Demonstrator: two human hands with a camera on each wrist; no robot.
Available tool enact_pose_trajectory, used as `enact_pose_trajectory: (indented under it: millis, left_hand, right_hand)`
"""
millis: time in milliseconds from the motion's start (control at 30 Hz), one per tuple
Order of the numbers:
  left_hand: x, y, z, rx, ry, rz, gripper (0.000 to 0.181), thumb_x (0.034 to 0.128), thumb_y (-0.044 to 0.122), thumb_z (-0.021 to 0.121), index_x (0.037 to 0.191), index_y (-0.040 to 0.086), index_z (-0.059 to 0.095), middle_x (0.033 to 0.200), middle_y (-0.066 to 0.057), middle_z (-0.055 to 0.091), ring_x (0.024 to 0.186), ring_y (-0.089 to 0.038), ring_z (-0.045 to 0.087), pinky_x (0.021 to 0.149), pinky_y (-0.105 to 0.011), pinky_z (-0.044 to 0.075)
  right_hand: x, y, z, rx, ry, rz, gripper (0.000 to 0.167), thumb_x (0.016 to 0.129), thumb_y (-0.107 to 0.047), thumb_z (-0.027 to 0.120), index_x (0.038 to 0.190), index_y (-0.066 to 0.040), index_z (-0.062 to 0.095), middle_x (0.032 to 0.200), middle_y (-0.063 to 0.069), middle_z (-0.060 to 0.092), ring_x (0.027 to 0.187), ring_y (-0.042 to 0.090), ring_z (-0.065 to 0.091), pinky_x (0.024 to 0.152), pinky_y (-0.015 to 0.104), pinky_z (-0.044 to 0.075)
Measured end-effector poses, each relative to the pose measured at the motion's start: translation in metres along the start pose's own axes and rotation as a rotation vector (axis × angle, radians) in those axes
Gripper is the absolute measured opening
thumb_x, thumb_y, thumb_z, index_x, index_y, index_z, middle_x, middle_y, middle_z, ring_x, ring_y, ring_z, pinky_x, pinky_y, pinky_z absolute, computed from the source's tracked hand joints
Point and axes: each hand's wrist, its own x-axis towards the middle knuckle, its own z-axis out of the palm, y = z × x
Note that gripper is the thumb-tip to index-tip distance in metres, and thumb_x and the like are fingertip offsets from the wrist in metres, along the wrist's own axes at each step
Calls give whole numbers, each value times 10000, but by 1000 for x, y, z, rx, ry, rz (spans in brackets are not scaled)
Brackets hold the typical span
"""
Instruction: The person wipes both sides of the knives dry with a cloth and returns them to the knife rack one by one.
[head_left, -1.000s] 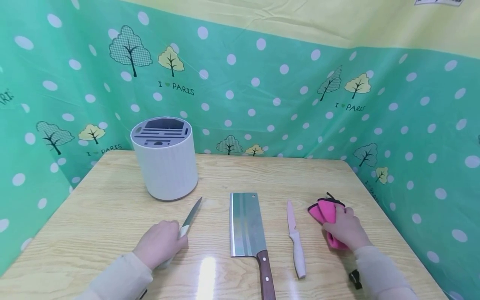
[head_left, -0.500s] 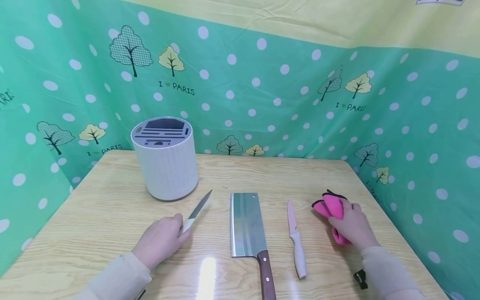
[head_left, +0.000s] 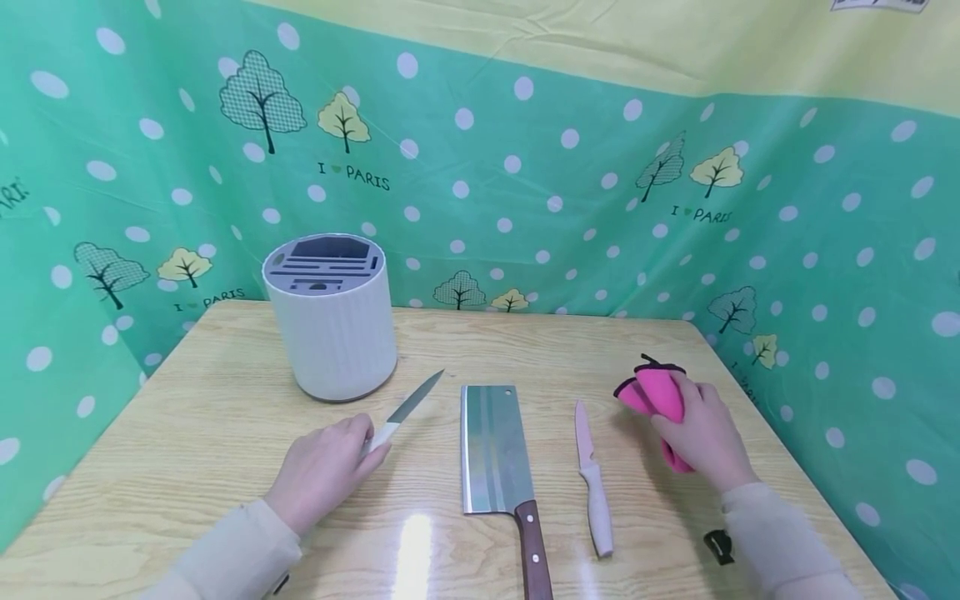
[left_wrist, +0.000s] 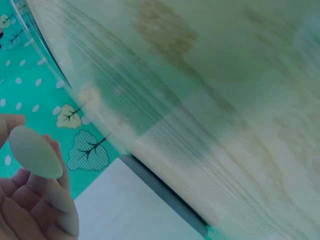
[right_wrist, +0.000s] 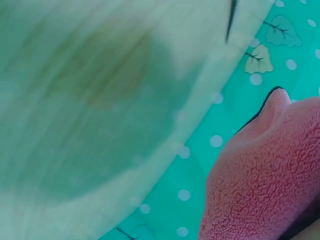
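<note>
In the head view my left hand [head_left: 326, 467] grips the pale handle of a small knife [head_left: 412, 400], its blade slanting up and to the right above the table. The handle's rounded butt [left_wrist: 35, 152] pokes out of the curled fingers in the left wrist view. My right hand [head_left: 708, 433] holds a folded pink cloth [head_left: 660, 393] with black edging, raised off the table at the right. Its fleecy side fills the lower right of the right wrist view. Between the hands lie a cleaver [head_left: 497, 450] with a brown handle and a pale pink-bladed knife [head_left: 594, 492].
A white round knife block [head_left: 333, 342] with a grey slotted top stands at the back left of the wooden table [head_left: 525, 346]. A small black item [head_left: 718, 546] lies by the right sleeve. A green dotted curtain [head_left: 480, 208] hangs behind the table.
My left hand has lifted the small knife and turned its tip further right and away. The pink cloth has come up off the table in my right hand.
</note>
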Motion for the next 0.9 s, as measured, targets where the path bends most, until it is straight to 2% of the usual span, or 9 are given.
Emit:
enact_pose_trajectory:
  millis: [267,467,633,900]
  left_hand:
    - [2,1,2,-15,92,59,215,886,283,718,841,139,564,621,84,432,498,-60,347,427,-222,285]
    - [6,5,3,-18,111,79,210,883,298,719,838,145,582,618,91,445,497,-57,357,424,-227,290]
    - [8,7,1,1,139,104,213,874,307,728,850,137,602,620,91,467,487,-52,360,413,-222,287]
    - [10,9,2,5,163,136,206,875,306,728,882,134,613,641,91,468,496,-42,358,416,-206,279]
  right_hand:
    - [0,-24,-10,0,49,-47,800,878,-280,625,1544,-42,250,1352,334,372,1026,445,476,699,513,531]
    - [0,-47,-16,29,64,-84,802,874,-270,640,1554,-83,257,1376,316,377,1036,438,483,682,482,535]
    - [-2,-65,-19,37,84,-147,788,856,-241,644,1543,-81,294,1365,306,409,1011,427,503,656,441,511]
    - [-5,-89,-17,46,99,-220,751,854,-216,635,1532,-102,333,1391,262,433,1053,406,515,689,450,496]
